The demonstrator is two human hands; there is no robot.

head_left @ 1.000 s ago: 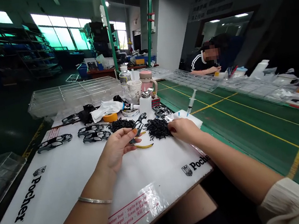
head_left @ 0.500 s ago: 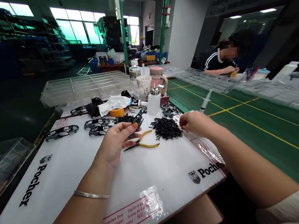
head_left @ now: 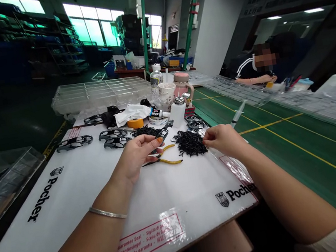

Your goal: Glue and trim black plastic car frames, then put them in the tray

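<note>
My left hand (head_left: 139, 153) is closed on a dark plastic frame part (head_left: 165, 131), partly hidden by the fingers. Yellow-handled pliers (head_left: 172, 161) lie on the board just under that hand. A pile of small black plastic pieces (head_left: 190, 143) sits between my two hands. At the pile's right edge, my right hand (head_left: 225, 139) has its thumb and fingertips pinched together; whatever is between them is too small to make out. Behind my left hand lies a second black pile (head_left: 147, 131). Similar dark frame parts (head_left: 75, 143) rest on the left of the board.
A white board (head_left: 80, 198) printed "Pocher" covers the table. Toward the back stand a pump bottle (head_left: 179, 114), a pink mug (head_left: 182, 82), orange tape (head_left: 135, 124) and a clear compartment tray (head_left: 100, 94). A syringe (head_left: 238, 113) lies beyond my right hand. Another person (head_left: 246, 68) sits at the right.
The view has shifted slightly, moving the scene to the right. My right hand has come closer to the pile's edge, its fingertips now pinched there. My left hand keeps its hold on the frame part.
</note>
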